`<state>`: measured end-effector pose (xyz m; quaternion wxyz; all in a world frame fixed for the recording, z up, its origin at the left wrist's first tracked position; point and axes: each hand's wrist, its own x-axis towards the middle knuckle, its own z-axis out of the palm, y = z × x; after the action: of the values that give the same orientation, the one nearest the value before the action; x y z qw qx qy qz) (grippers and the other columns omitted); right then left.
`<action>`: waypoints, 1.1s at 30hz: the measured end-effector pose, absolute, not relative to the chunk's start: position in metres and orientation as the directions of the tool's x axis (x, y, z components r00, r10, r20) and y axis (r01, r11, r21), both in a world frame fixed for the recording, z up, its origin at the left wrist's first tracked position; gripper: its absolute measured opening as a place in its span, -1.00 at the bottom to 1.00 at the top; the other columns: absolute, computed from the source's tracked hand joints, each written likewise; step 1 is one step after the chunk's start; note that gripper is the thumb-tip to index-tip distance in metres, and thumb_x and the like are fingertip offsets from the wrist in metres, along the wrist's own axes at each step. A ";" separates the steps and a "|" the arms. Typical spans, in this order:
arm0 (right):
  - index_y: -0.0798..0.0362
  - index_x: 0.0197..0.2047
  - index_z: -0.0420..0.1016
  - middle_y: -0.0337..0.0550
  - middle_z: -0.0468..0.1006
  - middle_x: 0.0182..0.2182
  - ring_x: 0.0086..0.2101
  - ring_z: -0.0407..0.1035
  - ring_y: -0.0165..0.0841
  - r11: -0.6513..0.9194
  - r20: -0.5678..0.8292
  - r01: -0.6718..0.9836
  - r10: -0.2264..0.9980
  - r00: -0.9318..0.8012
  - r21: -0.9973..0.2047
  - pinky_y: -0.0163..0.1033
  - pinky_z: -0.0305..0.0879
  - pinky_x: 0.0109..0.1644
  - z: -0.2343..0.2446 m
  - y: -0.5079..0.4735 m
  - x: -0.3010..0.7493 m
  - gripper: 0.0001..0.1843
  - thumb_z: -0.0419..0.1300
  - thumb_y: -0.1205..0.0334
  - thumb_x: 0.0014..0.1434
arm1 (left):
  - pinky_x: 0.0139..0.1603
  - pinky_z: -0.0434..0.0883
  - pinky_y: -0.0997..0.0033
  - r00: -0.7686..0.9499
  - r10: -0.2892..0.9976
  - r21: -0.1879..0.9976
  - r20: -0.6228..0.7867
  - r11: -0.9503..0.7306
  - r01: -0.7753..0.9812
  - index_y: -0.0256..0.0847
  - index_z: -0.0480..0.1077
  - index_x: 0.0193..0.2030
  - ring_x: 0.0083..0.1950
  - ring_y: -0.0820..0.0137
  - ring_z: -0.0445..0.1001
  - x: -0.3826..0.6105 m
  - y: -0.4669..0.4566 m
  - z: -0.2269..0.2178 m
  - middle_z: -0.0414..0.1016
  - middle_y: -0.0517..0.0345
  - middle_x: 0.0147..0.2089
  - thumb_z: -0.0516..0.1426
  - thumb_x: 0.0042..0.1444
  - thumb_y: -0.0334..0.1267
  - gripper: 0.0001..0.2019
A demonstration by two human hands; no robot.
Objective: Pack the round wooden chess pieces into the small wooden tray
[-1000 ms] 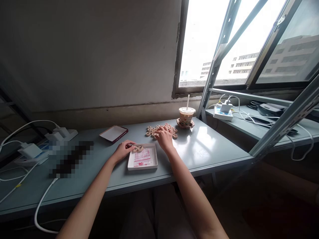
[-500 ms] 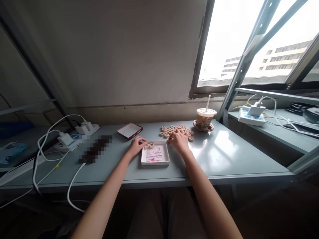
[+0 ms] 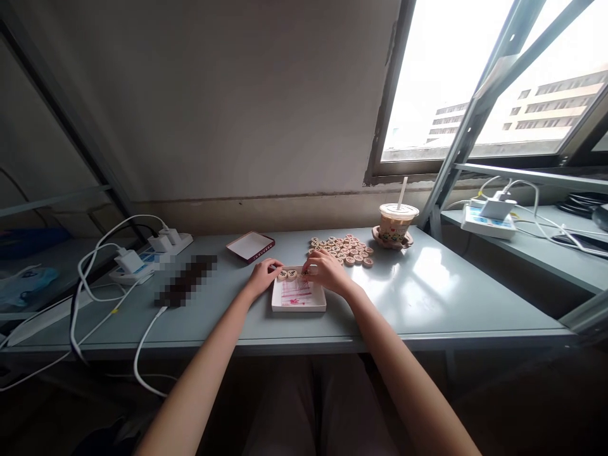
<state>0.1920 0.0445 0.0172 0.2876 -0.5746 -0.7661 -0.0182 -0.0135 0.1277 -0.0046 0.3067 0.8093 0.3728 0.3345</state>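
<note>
An open, shallow white box (image 3: 299, 309) lies near the front of the table, with a pink-lined paper (image 3: 294, 292) on its floor. Two round wooden Chinese chess pieces (image 3: 291, 274) lie side by side along its far wall. My left hand (image 3: 264, 278) has its fingertips closed at the box's far left corner, by the first piece. Over the far right part of the box, my right hand (image 3: 329, 272) pinches another chess piece (image 3: 304, 272), mostly hidden by the fingers. Just beyond this hand, several loose chess pieces (image 3: 350, 248) lie spread face up.
A dark red box lid (image 3: 250, 247) lies upturned behind my left hand. A lidded drink cup (image 3: 397, 223) with a straw stands in a cardboard holder at back right. On the left are a pixelated dark object (image 3: 186, 282), white cables and a power strip (image 3: 133, 269).
My right hand has moved left from the loose pieces to the box, bringing a chess piece. My left hand stays at the box corner. The view has shifted slightly.
</note>
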 end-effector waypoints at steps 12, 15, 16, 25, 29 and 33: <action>-0.03 -0.32 0.53 -0.25 0.55 -0.43 -0.27 0.36 -0.34 0.291 0.406 0.924 0.897 -0.174 -0.247 -0.25 0.12 -0.12 0.022 0.041 0.189 -0.92 0.27 0.19 0.07 | -0.15 0.35 0.41 0.507 0.777 0.664 0.372 -0.605 0.439 -0.22 0.44 -0.30 -0.17 0.34 0.46 -0.011 0.128 -0.006 0.51 0.07 -0.21 0.03 0.08 -0.30 -0.84; -0.02 -0.33 0.53 -0.24 0.55 -0.42 -0.32 0.37 -0.37 0.284 0.381 0.915 0.910 -0.164 -0.286 -0.25 0.12 -0.12 0.025 0.038 0.187 -0.89 0.21 0.17 0.12 | -0.13 0.36 0.40 0.513 0.778 0.660 0.363 -0.603 0.448 -0.22 0.45 -0.30 -0.16 0.33 0.46 -0.011 0.127 -0.004 0.52 0.07 -0.21 0.04 0.07 -0.32 -0.84; -0.02 -0.33 0.53 -0.23 0.55 -0.40 -0.32 0.37 -0.37 0.277 0.393 0.915 0.907 -0.149 -0.292 -0.24 0.13 -0.12 0.026 0.038 0.188 -0.87 0.17 0.18 0.15 | -0.12 0.36 0.38 0.514 0.779 0.660 0.359 -0.601 0.450 -0.22 0.45 -0.30 -0.16 0.32 0.47 -0.011 0.126 -0.004 0.52 0.06 -0.21 0.05 0.07 -0.33 -0.84; -0.01 0.07 0.42 -0.03 0.42 0.09 0.09 0.21 -0.11 0.097 0.474 0.994 0.879 -0.060 -0.054 0.15 -0.01 0.16 0.006 0.069 0.222 -0.58 -0.02 0.37 0.18 | -0.02 0.36 0.28 0.376 0.882 0.612 0.284 -0.469 0.637 -0.23 0.48 -0.25 -0.09 0.26 0.46 -0.006 0.144 0.006 0.54 0.02 -0.14 0.07 0.07 -0.38 -0.82; -0.05 0.07 0.43 -0.08 0.48 0.04 0.08 0.25 -0.17 0.230 0.472 0.970 0.849 -0.239 0.078 0.24 -0.21 0.25 -0.005 0.075 0.235 -0.56 -0.09 0.38 0.23 | 0.05 0.32 0.23 0.400 0.878 0.589 0.262 -0.474 0.655 -0.19 0.51 -0.32 -0.05 0.22 0.45 0.006 0.157 0.015 0.52 0.02 -0.13 0.11 0.03 -0.33 -0.86; -0.06 -0.01 0.47 -0.14 0.53 -0.05 0.01 0.31 -0.18 0.211 0.536 0.970 0.809 -0.241 0.117 0.27 -0.31 0.27 -0.007 0.074 0.237 -0.64 -0.08 0.27 0.28 | 0.01 0.35 0.38 0.476 0.851 0.649 0.223 -0.494 0.578 -0.17 0.51 -0.28 -0.06 0.32 0.46 0.016 0.166 0.007 0.51 0.09 -0.12 0.09 0.09 -0.23 -0.83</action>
<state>0.2371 0.0738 -0.0073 0.1831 -0.5884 -0.7563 -0.2199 0.0158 0.1661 0.0072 0.2526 0.8212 0.4350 0.2695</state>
